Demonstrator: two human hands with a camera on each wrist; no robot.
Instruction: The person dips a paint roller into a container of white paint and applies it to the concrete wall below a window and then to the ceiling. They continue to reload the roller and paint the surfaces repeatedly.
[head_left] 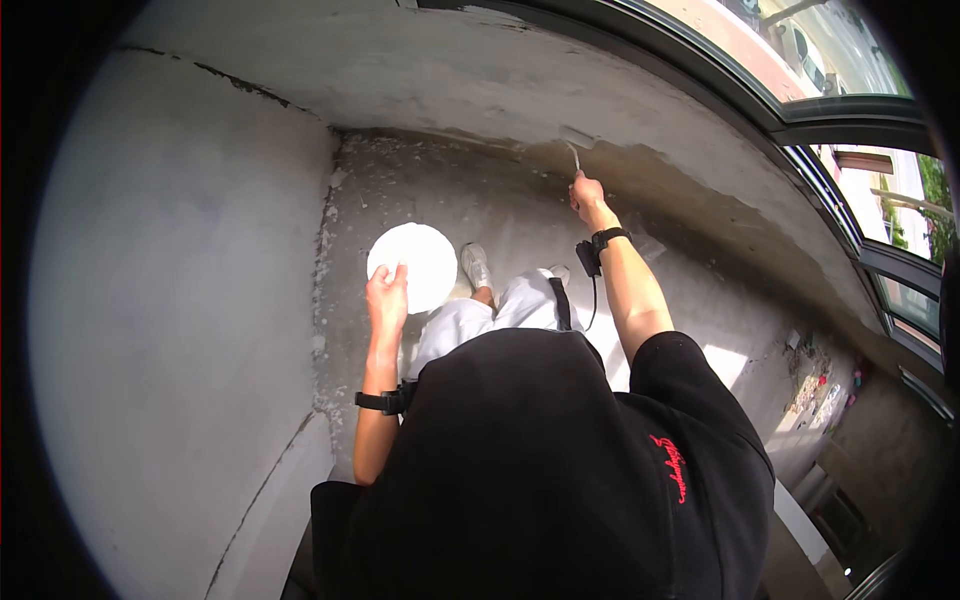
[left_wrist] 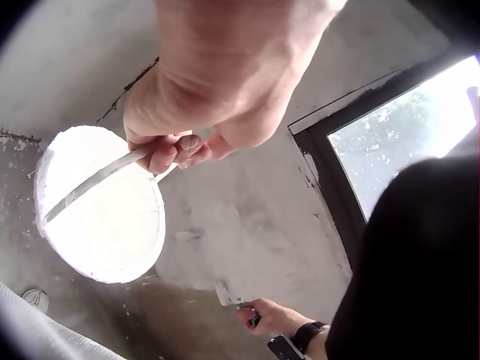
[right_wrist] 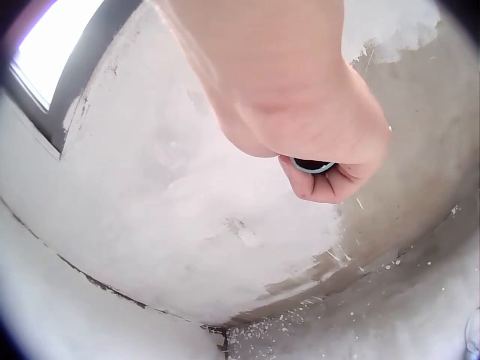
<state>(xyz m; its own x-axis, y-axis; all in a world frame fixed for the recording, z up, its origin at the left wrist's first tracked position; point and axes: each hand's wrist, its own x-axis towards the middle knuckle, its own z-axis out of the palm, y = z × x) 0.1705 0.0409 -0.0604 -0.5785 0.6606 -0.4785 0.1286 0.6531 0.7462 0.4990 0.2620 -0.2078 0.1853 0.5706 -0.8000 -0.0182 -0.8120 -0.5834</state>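
My left hand [head_left: 386, 290] grips the thin bail handle [left_wrist: 96, 181] of a round white bucket [left_wrist: 97, 232], fingers curled round it. The bucket's inside and rim glow bright white in the left wrist view. My right hand [head_left: 588, 194] reaches forward to the wall with its fingers curled round the dark handle [right_wrist: 312, 165] of a paint roller. The roller's pale head [left_wrist: 223, 294] lies at the low wall [head_left: 480, 80], by the border between white coating and bare brownish surface. In the right wrist view my hand hides that head.
Windows [head_left: 850, 110] with dark frames stand above the wall on the right. A grey side wall [head_left: 180, 250] with a long crack rises at left. White specks dot the concrete floor [head_left: 390, 180]; small debris [head_left: 820, 385] lies at far right. My shoe [head_left: 476, 264] is beside the bucket.
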